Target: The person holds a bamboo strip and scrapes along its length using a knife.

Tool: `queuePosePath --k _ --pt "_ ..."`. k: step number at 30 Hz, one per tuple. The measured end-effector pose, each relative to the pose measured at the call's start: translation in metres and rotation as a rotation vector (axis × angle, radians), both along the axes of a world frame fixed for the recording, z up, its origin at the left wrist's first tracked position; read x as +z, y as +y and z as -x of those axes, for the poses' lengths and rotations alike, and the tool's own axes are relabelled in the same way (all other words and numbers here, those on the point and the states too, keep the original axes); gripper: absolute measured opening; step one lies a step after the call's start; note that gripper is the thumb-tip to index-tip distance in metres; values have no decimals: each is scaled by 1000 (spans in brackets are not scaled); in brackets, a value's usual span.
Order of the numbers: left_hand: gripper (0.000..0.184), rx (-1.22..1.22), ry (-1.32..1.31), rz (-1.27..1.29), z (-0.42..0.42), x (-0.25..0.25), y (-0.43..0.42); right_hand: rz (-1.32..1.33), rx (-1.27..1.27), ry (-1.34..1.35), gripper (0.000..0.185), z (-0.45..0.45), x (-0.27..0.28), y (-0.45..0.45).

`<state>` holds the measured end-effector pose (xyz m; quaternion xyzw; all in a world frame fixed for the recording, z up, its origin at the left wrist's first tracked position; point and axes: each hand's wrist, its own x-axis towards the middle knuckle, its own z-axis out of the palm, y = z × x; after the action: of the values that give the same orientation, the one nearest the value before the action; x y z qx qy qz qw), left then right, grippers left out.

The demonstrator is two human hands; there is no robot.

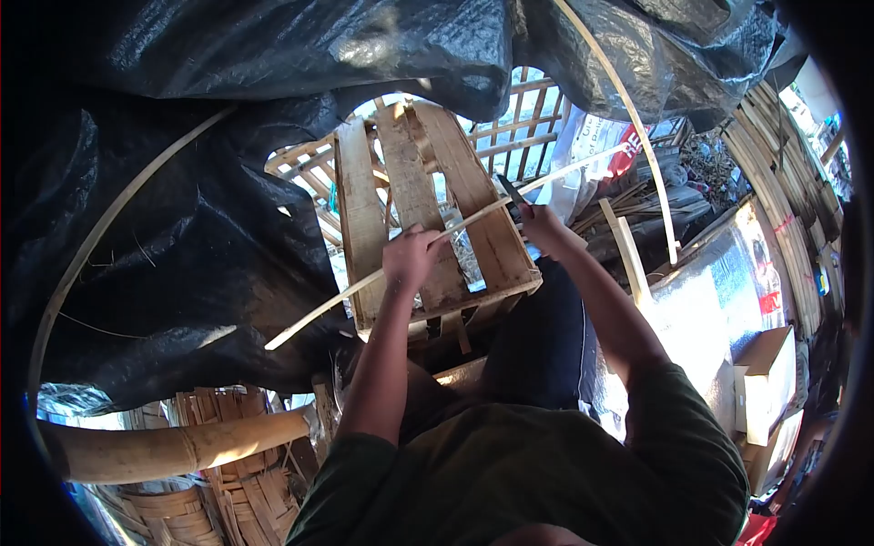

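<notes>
My left hand (411, 257) is closed around a long, thin bamboo strip (487, 211), which slants from the lower left to the upper right. In my right hand (543, 229) is a knife (512, 190), its dark blade pointing up and left. The blade crosses the strip or lies very close to it; I cannot tell whether they touch. Beneath both hands stands a wooden slatted crate (367, 232), its planks running away from me. The strip passes above these planks.
Black plastic sheeting (182, 255) hangs on the left and overhead. A bent bamboo strip (643, 136) curves down at right. Beside my right arm are a silvery sheet (706, 305) and an upright wooden stick (630, 259). A thick bamboo pole (182, 448) lies lower left, near woven baskets (164, 514).
</notes>
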<state>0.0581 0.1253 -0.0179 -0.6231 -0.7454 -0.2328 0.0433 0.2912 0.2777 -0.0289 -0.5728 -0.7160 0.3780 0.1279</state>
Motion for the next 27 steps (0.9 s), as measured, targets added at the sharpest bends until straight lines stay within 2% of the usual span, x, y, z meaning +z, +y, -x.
queuePosePath --k 1,2,3,5,7,9,11,13,14,15,17,18,20,21,22,23,25,26,27 --pt "26 -4 1 -8 0 0 0 12 62 -93 34 -12 -4 19" --pt "25 -11 -8 0 0 1 0 57 23 -47 29 -30 -15 45" --pt "25 -14 -16 9 1 1 0 105 -11 0 34 -49 -25 70" --pt "25 -28 -24 -37 3 0 1 467 -508 501 34 -80 -24 104" --pt "26 -26 -27 12 1 2 0 749 -665 1405 24 -102 -1 112" --pt "26 -32 -27 -8 5 0 2 440 -320 1559 33 -96 46 93" --pt "26 -41 -36 -8 5 -7 0 414 -170 1459 33 -82 77 69" --pt "26 -47 -46 -51 7 -8 2 483 -293 1091 32 -66 71 61" --pt "26 -52 -50 -47 8 -5 6 429 -292 810 33 -57 67 52" --pt "26 -51 -47 -24 7 -4 5 394 -211 615 33 -53 57 54" --pt "25 -51 -46 7 8 0 5 171 -355 307 37 -49 11 69" --pt "25 -46 -43 36 6 0 4 184 -361 299 37 -50 -3 67" --pt "25 -38 -39 58 8 2 9 -31 -329 -18 43 -44 -13 66" --pt "25 -34 -43 44 7 1 9 -18 -343 73 48 -39 -22 63" --pt "25 -29 -48 37 6 -1 5 17 -242 38 48 -32 -21 51" --pt "25 -24 -50 44 6 -1 5 46 -140 9 48 -21 -9 39" --pt "24 -7 -76 64 5 1 7 21 -100 -40 43 18 21 -6" --pt "24 -11 -76 76 4 0 6 -656 89 -18 42 4 -47 15" --pt "24 -12 -53 87 4 1 6 -648 84 -15 42 -16 -57 30"
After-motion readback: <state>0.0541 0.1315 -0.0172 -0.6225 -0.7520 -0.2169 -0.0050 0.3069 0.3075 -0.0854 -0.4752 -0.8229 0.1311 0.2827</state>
